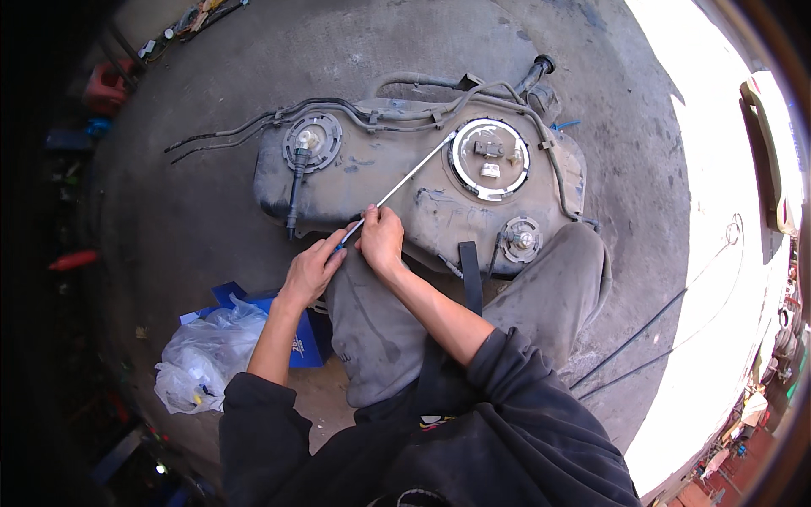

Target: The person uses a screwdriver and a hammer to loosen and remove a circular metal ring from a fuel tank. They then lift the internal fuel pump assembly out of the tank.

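A: How secure is the grip?

B: Both hands grasp the metal rod [414, 175]. The right hand [382, 241] wraps its shaft; the left hand [314, 269], just behind it, curls round the blue handle [340, 248] and hides most of it.

A: Where's the far end?

B: Ahead of the grip and to its right, at the outer edge of the white ring [488, 195] on the tank [342, 198], which lies beyond the hands. I can't tell whether the tip is seated in a notch or merely resting there.

A: So a slip is your first worry?

B: Yes. With so much bare shaft in front of the right hand, a hard shove at a shallow angle could make the tip skate off. It might then gouge the tank's top or strike the dark connector [488, 149] inside the ring.

A: Anything else close by?

B: The hose [507, 91] passes near the tip, farther from the grip, so a jump that way could nick it.

A: And the body?

B: A knee [359, 291] is right below the hands. If the ring gave suddenly, they could lurch forward, knuckles first, onto the tank.
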The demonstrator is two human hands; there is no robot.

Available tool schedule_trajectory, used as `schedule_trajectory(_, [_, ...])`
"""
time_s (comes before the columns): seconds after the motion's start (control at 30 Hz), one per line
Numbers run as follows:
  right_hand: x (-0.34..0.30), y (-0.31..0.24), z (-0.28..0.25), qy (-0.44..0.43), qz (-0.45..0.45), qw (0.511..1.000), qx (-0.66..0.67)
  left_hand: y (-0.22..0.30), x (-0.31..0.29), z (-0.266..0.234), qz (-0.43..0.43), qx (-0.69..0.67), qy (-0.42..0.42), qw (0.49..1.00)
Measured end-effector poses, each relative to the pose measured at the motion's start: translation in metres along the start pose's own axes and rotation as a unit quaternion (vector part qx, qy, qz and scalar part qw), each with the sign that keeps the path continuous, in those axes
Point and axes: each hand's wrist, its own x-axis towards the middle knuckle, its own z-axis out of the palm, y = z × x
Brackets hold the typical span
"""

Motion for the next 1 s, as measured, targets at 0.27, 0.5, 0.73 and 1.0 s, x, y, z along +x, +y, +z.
schedule_trajectory(0.27, [0.004,-0.003,0.0,-0.037,-0.014,0.999,0.007,-0.009,0.004,-0.015,0.041,0.1,0.005,0.994])
schedule_trajectory(0.5, [-0.004,-0.033,-0.015,-0.127,-0.006,0.966,0.226,0.039,0.006,-0.067,0.053,0.227,0.004,0.972])
schedule_trajectory(0.73, [0.003,-0.032,-0.014,-0.146,0.023,0.944,0.294,0.039,0.025,-0.096,0.035,0.13,-0.049,0.99])
schedule_trajectory(1.0, [0.008,-0.037,-0.016,-0.163,0.02,0.91,0.382,0.012,0.038,-0.106,-0.142,-0.239,-0.198,0.94])
